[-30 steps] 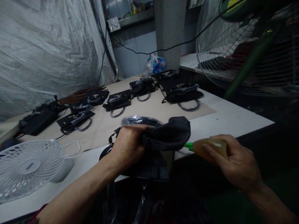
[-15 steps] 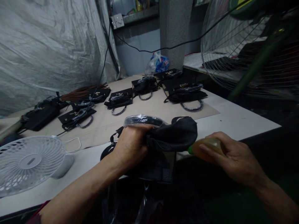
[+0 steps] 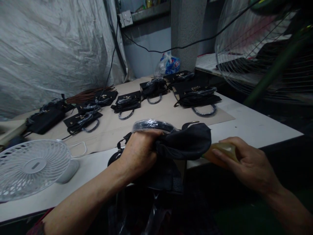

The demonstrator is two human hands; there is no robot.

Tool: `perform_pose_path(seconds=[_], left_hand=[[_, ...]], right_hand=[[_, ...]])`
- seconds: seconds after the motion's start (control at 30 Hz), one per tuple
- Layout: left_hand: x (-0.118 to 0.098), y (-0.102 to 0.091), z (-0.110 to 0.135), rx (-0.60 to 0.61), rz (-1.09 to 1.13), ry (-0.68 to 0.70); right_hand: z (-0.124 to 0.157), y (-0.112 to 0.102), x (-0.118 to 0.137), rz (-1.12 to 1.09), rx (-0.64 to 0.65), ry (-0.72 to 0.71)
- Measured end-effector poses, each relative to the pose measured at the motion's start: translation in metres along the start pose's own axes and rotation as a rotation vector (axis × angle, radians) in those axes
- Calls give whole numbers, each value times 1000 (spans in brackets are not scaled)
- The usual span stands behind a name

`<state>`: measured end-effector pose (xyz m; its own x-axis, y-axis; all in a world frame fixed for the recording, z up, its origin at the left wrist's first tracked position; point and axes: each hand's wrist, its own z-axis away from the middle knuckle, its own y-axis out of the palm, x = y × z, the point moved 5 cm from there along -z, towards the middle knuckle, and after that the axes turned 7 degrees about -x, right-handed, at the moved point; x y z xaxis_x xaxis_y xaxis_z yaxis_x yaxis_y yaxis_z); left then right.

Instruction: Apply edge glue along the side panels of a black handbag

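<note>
A wrinkled silver-grey sheet (image 3: 58,42) fills the upper left of my feed. Below it, a white worktable (image 3: 259,124) spreads across the scene, largely covered by a tan sheet (image 3: 151,112). At the upper right I see a big fan (image 3: 274,71) with a wire guard and a green strut. A white fan (image 3: 36,166) with a round slatted front stands at the near left of the table.

Farther back lie several black handbags (image 3: 127,99) with gold-coloured fittings, their curved handles wrapped in clear plastic. A bundle of brown strips (image 3: 85,94) lies behind those at the left; a clear plastic bag (image 3: 171,65) with blue contents sits at the far end.

The handbag being worked on (image 3: 184,142) is at the table's near edge, in the centre of my view, its soft black fabric sticking out to the right. The two hands are apart. The left hand (image 3: 139,148) is clamped on this fabric, just below a plastic-wrapped handle (image 3: 153,124). The right hand (image 3: 253,163) is wrapped around an amber squeeze bottle (image 3: 221,151) pointed at the fabric; its tip is hidden, so I cannot tell whether they touch.
</note>
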<state>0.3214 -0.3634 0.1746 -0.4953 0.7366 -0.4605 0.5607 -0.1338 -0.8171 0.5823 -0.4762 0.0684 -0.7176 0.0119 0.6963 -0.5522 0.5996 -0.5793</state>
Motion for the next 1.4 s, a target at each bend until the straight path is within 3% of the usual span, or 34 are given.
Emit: perform_pose_path(seconds=[0.1,0.27,0.47,0.63,0.77,0.93,1.13,1.3,1.4], left_hand=[[-1,0,-1,6,-7,3],[-3,0,-2,6,0,8],[-3,0,-2,4,19,3],[-4,-1,-3,-1,37,22],[-5,-1,-3,2,38,10],[-5,-1,-4,-9,42,25],[-1,1,0,13,10,-10],[-3,2,4,21,56,5],[-2,3,5,25,54,-8]], right_hand=[[2,-2,8,-12,82,-114],[1,-11,16,24,6,-154],[-3,0,4,-3,84,-88],[-5,-16,-3,77,14,-89],[-5,-11,-1,57,-31,-58],[-3,-3,-2,-2,47,-18],[-1,-13,-5,-12,-67,90],[0,-6,3,-24,69,96],[1,-6,8,30,70,44]])
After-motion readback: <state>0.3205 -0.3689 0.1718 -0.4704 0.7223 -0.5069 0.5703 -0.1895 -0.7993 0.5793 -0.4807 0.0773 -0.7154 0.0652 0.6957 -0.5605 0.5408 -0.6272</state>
